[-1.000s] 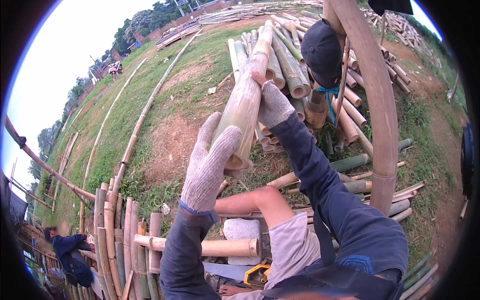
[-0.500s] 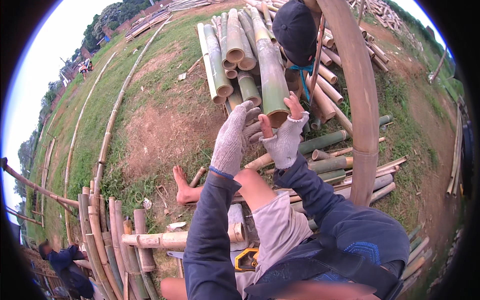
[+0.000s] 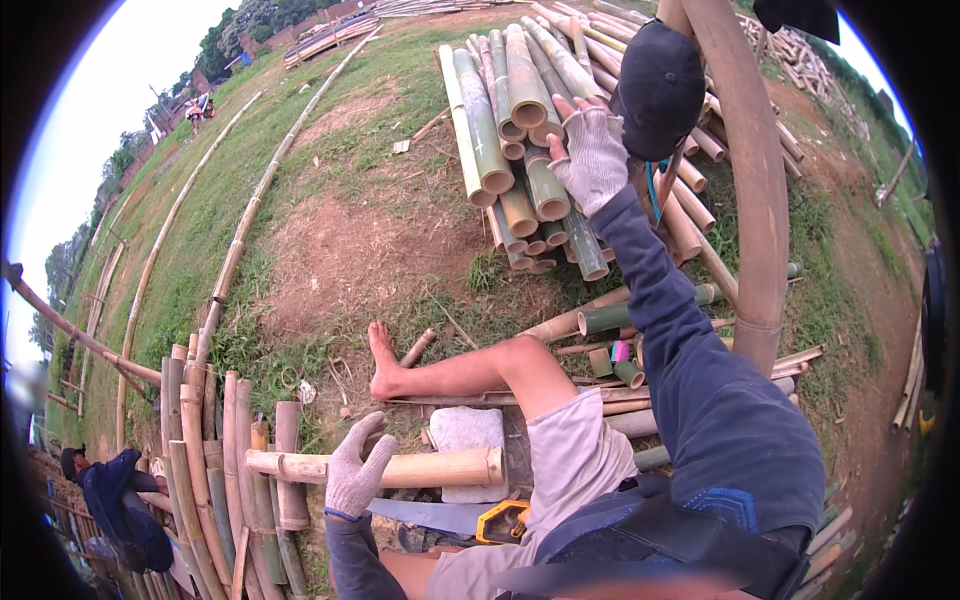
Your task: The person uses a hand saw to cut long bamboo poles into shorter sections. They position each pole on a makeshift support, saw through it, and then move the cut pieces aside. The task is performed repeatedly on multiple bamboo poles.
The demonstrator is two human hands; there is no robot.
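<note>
My right hand [image 3: 592,160], in a pale fingerless glove, reaches to the stacked bamboo tubes [image 3: 548,190]. Its fingers and thumb are spread, and it grips nothing that I can see; whether it touches a tube end is unclear. Just right of it hangs a black cap [image 3: 658,90]. My left hand [image 3: 358,468], also gloved, is low at the left, over a horizontal bamboo pole [image 3: 440,468]. Its thumb stands apart from the loosely bent fingers. Below that pole lies a handsaw [image 3: 500,522] with a yellow and black handle.
A pale block [image 3: 468,435] sits beneath the pole's end. Upright bamboo stakes [image 3: 235,470] stand at the left, a thick curved post [image 3: 750,200] at the right. Cut bamboo pieces [image 3: 610,318] lie beside my knee. Another person [image 3: 120,505] is at the lower left.
Both hands have left the wide bamboo tube's end, which no longer juts out from the stack. My left hand has dropped to the pole; my right has moved up and farther away.
</note>
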